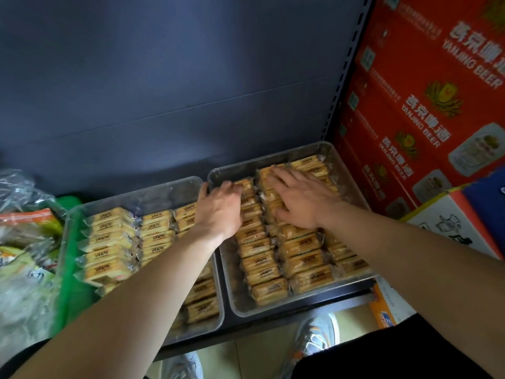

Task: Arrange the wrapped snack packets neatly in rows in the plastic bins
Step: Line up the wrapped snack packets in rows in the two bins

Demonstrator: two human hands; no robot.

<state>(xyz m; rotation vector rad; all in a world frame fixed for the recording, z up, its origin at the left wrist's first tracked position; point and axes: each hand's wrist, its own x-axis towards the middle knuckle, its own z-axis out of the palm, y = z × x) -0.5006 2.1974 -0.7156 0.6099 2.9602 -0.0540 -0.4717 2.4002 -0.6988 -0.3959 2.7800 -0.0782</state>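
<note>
- Far out beyond the left forearm: a heap of crinkled clear bags (26, 214) with orange and yellow print, lying against a green tray (71, 285). Contents too blurred to name.
- Below and to the outer side of the left hand: the left bin (131, 196), clear plastic, on the dark shelf (287, 314). It holds yellow wrapped snack packets (108, 239) stacked in rows running front to back; the left forearm crosses over its right-hand rows and hides part of them.
- Left hand (220, 207): reaching forward over the seam between the two bins, fingers curled down onto a packet at the far end of the right bin's left-hand row. Whether it pinches that packet or only presses it, I cannot tell.
- Under both hands: the right bin (322, 147), also clear, just beside the left one. Three rows of the same packets, fairly even toward the near end, looser at the far end.
- Right hand (300, 199): palm down, fingers spread flat, resting on the far part of the middle row. Gripping nothing.
- Beyond the right hand, against the bin's outer side: red beer cartons (420, 105) stacked upright.
- Near the right forearm: a white printed carton (451, 222).
- Beneath the shelf edge: grey shoes (318, 337) on pale floor.
</note>
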